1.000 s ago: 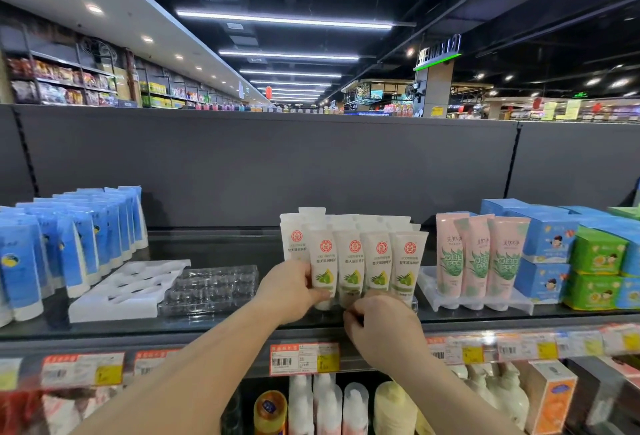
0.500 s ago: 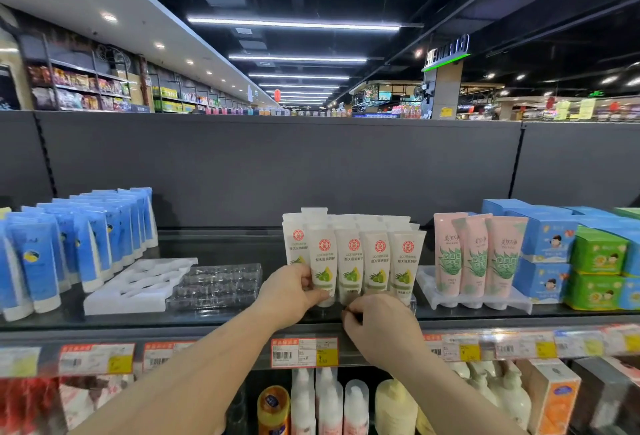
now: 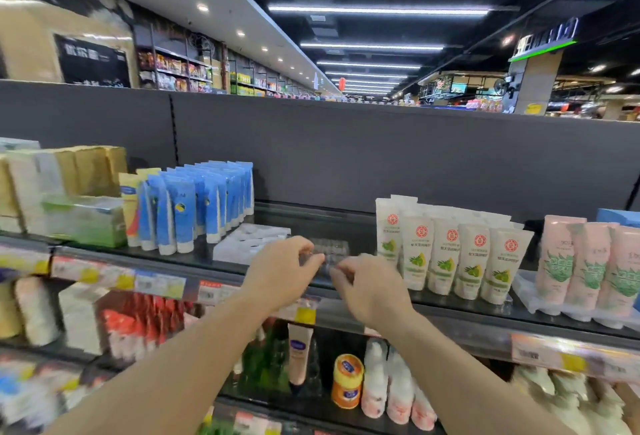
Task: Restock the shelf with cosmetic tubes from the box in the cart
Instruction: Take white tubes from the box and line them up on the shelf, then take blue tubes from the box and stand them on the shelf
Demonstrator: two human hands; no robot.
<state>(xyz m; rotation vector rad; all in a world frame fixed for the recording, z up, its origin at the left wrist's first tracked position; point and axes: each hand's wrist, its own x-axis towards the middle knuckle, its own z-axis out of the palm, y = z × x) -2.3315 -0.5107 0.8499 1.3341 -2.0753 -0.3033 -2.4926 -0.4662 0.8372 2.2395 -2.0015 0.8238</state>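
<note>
White tubes (image 3: 446,254) bear red round emblems and green fruit motifs. Blue-and-white tubes (image 3: 194,206) stand at left; pink tubes (image 3: 585,261) show green leaf prints. Orange jar (image 3: 347,381), blue label. Dark grey back panel (image 3: 346,150).

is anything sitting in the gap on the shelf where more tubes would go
Yes. A white tray and a clear plastic tray lie in the gap between the blue tubes and white tubes; both hands reach toward the clear one.

on the shelf (image 3: 346,223) your clear tray (image 3: 329,251) lies between the white tray (image 3: 249,240), left, and the tubes (image 3: 446,254), right.
</note>
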